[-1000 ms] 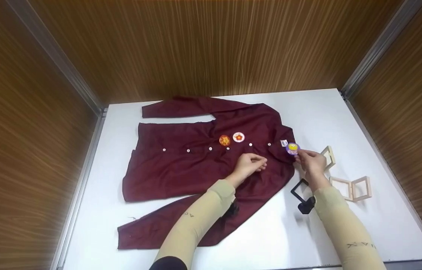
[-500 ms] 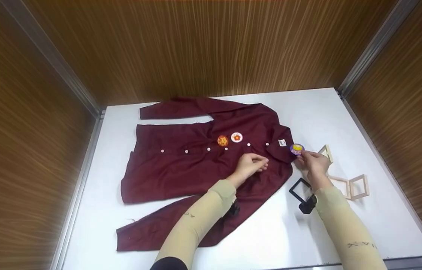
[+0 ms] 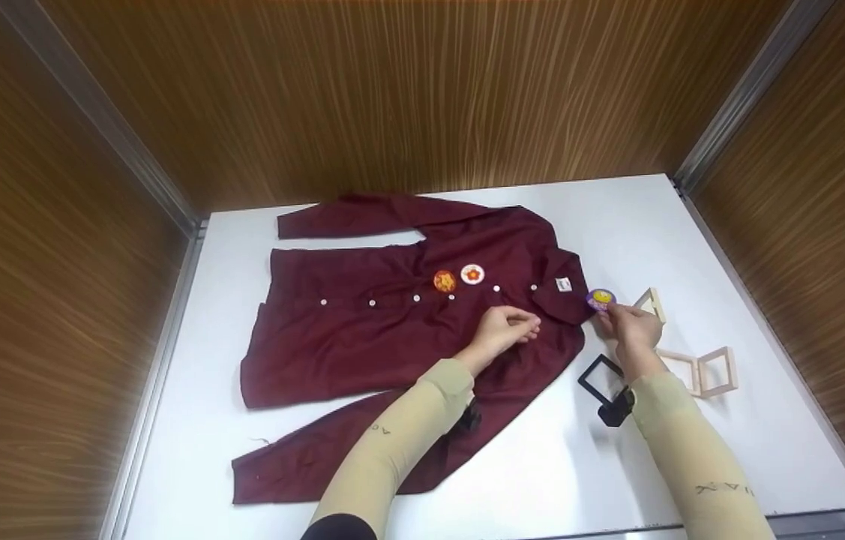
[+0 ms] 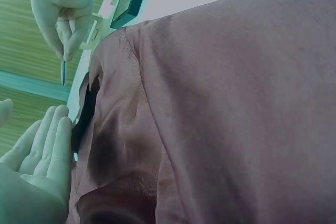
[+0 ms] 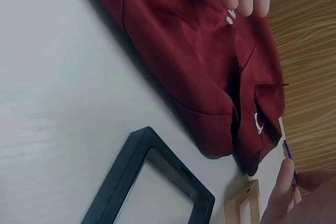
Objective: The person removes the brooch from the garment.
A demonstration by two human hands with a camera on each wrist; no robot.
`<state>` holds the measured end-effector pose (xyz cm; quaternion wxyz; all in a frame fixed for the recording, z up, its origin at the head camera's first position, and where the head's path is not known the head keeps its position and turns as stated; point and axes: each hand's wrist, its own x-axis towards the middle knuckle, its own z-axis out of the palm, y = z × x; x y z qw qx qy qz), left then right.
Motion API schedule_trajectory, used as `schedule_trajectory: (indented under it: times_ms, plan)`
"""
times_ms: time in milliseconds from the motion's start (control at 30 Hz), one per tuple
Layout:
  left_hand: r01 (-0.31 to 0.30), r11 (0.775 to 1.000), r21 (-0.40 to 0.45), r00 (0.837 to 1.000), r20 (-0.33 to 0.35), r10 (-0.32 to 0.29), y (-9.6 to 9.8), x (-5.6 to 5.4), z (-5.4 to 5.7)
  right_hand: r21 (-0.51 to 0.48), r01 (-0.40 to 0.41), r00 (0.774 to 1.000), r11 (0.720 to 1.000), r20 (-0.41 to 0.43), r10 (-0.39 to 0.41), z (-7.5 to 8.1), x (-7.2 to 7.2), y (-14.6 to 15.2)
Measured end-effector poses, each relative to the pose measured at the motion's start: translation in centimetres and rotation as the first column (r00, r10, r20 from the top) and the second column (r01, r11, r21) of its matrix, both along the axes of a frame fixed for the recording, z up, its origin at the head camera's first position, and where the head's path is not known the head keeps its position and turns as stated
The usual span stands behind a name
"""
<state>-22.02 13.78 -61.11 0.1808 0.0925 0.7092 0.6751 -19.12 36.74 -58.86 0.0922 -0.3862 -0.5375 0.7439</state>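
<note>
1. Your right hand [image 3: 633,330] pinches a purple round badge [image 3: 601,299] with a yellow figure at its fingertips; the wrist views show that badge edge-on.
2. Your left hand [image 3: 501,330] holds nothing: its fingers are loosely extended, palm turned up in the left wrist view, over the maroon shirt [image 3: 362,352].
3. The shirt lies spread beneath your left hand and away to its left, with its collar and white label [image 3: 564,285] between your two hands, the collar near the purple badge.
4. Just beyond your left hand, a little to its left, an orange badge [image 3: 444,281] and a white badge [image 3: 472,274] with a red flower rest side by side on the shirt.
5. Nearer you than your right hand, the black frame [image 5: 118,179] sits to its left and the hinged wooden frame [image 3: 699,379] to its right.
6. Another wooden frame [image 3: 657,304] is partly hidden behind your right hand.
</note>
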Motion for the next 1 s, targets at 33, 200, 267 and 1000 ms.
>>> schedule_trajectory:
  times_ms: [33, 200, 267, 1000]
  plan:
    - [0.004, 1.000, 0.001, 1.000, -0.002, -0.004, 0.02, 0.04, 0.00, -0.005, 0.000, 1.000, 1.000, 0.003, 0.000, -0.02, 0.03, 0.08]
    - [0.019, 1.000, 0.015, 1.000, 0.001, -0.019, 0.13, 0.24, 0.01, -0.030, 0.014, 1.000, 0.999, 0.012, -0.013, 0.16, 0.23, 0.31]
    - [0.022, 1.000, 0.016, 1.000, 0.010, -0.022, 0.19, 0.28, -0.05, -0.035, 0.028, 0.999, 0.999, 0.016, -0.028, 0.20, 0.30, 0.40]
    - [0.024, 1.000, 0.000, 0.999, 0.022, -0.024, 0.27, 0.30, -0.48, -0.292, 0.226, 0.971, 0.929, 0.148, -0.190, -0.03, 0.69, 0.35]
